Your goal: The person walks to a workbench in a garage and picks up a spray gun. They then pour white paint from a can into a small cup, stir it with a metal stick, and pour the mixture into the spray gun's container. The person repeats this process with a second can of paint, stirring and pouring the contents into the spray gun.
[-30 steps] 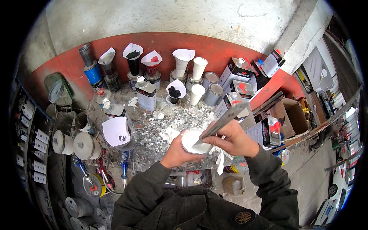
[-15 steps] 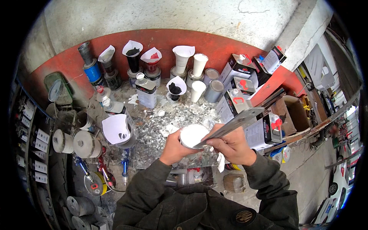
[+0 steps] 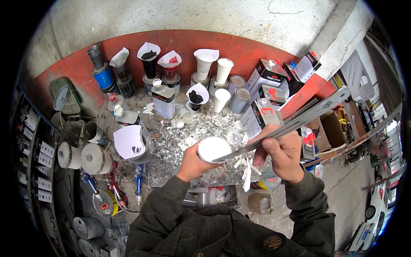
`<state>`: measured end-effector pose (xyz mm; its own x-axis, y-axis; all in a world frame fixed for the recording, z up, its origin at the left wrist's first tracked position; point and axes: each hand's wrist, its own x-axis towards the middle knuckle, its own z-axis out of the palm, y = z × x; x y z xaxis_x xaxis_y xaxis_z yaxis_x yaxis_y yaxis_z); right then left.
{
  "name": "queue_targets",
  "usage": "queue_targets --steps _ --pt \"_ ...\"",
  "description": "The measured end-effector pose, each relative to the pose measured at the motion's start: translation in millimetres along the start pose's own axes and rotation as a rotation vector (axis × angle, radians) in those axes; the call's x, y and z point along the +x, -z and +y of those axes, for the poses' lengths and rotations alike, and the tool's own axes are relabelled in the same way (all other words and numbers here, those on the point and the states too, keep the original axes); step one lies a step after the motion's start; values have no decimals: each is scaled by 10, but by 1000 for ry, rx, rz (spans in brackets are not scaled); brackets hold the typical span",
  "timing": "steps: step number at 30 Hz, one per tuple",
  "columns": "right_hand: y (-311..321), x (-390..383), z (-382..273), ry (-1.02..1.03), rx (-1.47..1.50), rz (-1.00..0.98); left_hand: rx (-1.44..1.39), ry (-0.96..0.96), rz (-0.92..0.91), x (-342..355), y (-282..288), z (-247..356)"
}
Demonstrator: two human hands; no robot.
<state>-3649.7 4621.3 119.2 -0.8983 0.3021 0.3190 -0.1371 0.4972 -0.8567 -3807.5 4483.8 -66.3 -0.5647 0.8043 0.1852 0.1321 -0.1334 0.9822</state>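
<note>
Above paint-spattered workbench (image 3: 165,171): clasping white-filled cup (image 3: 206,160) in curled left hand (image 3: 191,164); gripping slanted metal strip (image 3: 317,110) in right hand (image 3: 286,156).

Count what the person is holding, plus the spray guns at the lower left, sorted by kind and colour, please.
Cup of white liquid, in the left hand: 1
Grey flat metal strip, in the right hand: 1
Blue spray guns: 2
Red spray gun: 1
Total: 5

Grey strip (image 3: 308,115) aslant at white-filled cup (image 3: 206,159)
</note>
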Motion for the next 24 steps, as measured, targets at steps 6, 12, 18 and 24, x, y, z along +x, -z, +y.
queue_targets --steps 6,12,18,24 --pt "76 142 111 -10 221 -38 -54 27 -61 1 79 64" --pt "-66 261 345 44 -29 -211 -96 33 -109 -10 71 131" --pt "-96 282 433 144 -250 -299 -70 -18 -96 15 61 59" --pt "-209 164 414 182 -329 -341 -81 5 -88 41 72 77"
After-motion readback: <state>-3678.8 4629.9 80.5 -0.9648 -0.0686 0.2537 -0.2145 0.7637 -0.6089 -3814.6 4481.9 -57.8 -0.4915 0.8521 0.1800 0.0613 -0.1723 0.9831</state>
